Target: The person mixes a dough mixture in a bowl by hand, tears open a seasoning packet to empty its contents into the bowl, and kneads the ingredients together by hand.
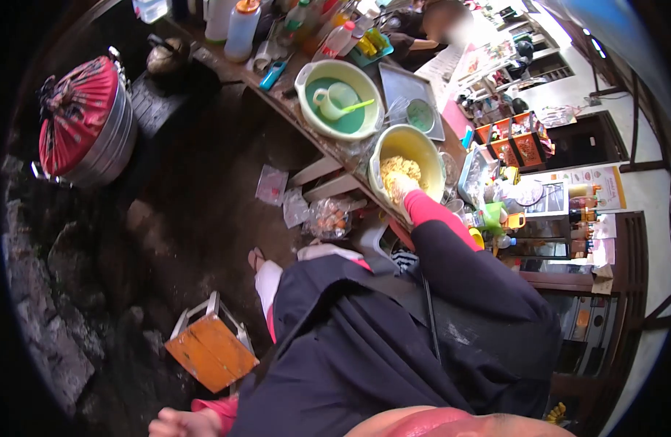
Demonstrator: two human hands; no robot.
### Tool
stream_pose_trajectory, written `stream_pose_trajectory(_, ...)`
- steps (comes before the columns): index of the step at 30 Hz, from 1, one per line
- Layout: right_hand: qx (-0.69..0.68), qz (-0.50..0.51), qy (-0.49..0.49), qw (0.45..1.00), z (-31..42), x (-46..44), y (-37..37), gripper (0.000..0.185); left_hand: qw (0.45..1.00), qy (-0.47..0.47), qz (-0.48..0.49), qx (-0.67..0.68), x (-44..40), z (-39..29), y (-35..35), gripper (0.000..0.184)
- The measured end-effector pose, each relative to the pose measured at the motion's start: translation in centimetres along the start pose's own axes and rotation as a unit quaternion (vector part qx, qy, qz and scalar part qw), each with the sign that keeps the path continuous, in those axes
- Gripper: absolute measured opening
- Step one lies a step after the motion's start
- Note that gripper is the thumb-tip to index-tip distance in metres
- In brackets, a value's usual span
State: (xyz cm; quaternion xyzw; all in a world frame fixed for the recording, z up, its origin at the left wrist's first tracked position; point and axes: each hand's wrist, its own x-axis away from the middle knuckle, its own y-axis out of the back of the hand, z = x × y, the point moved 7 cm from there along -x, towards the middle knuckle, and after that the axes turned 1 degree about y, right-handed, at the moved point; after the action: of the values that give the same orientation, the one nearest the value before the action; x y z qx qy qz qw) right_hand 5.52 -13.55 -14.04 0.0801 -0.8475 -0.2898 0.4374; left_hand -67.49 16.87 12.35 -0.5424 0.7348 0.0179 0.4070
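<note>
My right hand [399, 186], at the end of a red sleeve, reaches down into a cream plastic basin [436, 156] at the table's edge. It is closed into a crumbly yellow dough [402, 169], and its fingertips are buried there. My left hand [176, 424] hangs low at the bottom left, partly cut off by the frame. Its fingers look curled, with nothing visible in them. Beside the first basin stands a larger cream basin [304, 80] of green liquid, where a pale jug [342, 96] and a lime-green spoon [360, 105] rest.
A metal tray [393, 79] with a whisk and a green-filled cup lies behind the basins. Bottles [242, 33] crowd the table's far end. An orange-topped stool [213, 353] and a large steamer pot [106, 138] stand on the floor. Another person [408, 29] is across the table.
</note>
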Motion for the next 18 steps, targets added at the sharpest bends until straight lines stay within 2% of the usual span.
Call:
stream_pose_trajectory(1,-0.075,-0.049,-0.038,0.995,-1.0,-1.8,-1.1,0.029,0.998,-0.068,-0.010,0.015,-1.7,-2.1,-0.6,0.016)
stream_pose_trajectory(2,-0.150,-0.101,-0.078,0.981,-2.2,-3.6,-2.3,0.034,0.992,-0.122,-0.003,0.036,-3.9,-3.9,-2.4,0.017)
stream_pose_trajectory(5,-0.202,-0.086,-0.047,0.975,-2.6,-2.8,-0.8,0.037,0.958,-0.278,0.029,0.065,-8.4,-9.5,-5.9,0.022)
stream_pose_trajectory(7,-0.124,-0.281,-0.046,0.950,-3.7,-6.4,-3.2,0.037,0.920,-0.373,0.072,0.097,-11.6,-12.8,-10.7,0.026)
stream_pose_trajectory(9,-0.152,-0.142,0.034,0.978,-2.6,-7.8,-4.4,0.040,0.864,-0.459,0.140,0.152,-14.3,-16.5,-14.4,0.030)
stream_pose_trajectory(11,-0.410,-0.120,-0.001,0.904,-3.1,-2.5,-0.7,0.041,0.799,-0.524,0.205,0.215,-16.6,-19.2,-20.0,0.034)
stream_pose_trajectory(12,-0.431,-0.133,0.006,0.893,-2.3,-2.7,-0.2,0.041,0.761,-0.550,0.239,0.248,-17.2,-20.3,-23.0,0.036)
stream_pose_trajectory(13,-0.287,-0.181,0.002,0.941,-2.1,-2.9,0.1,0.041,0.719,-0.572,0.271,0.286,-17.7,-21.2,-26.1,0.038)
stream_pose_trajectory(14,-0.136,-0.221,-0.014,0.966,-1.7,0.8,2.8,0.041,0.678,-0.587,0.302,0.325,-18.1,-21.7,-29.3,0.041)
stream_pose_trajectory(15,-0.246,-0.229,-0.109,0.935,-3.4,5.1,4.8,0.040,0.635,-0.598,0.326,0.364,-18.3,-21.9,-32.3,0.043)
stream_pose_trajectory(16,-0.267,-0.234,-0.121,0.927,-3.6,5.9,5.5,0.040,0.600,-0.599,0.350,0.399,-18.1,-22.0,-35.5,0.045)
stream_pose_trajectory(18,-0.130,-0.271,-0.087,0.950,-3.8,6.9,5.7,0.041,0.532,-0.599,0.377,0.465,-17.9,-21.6,-40.5,0.050)
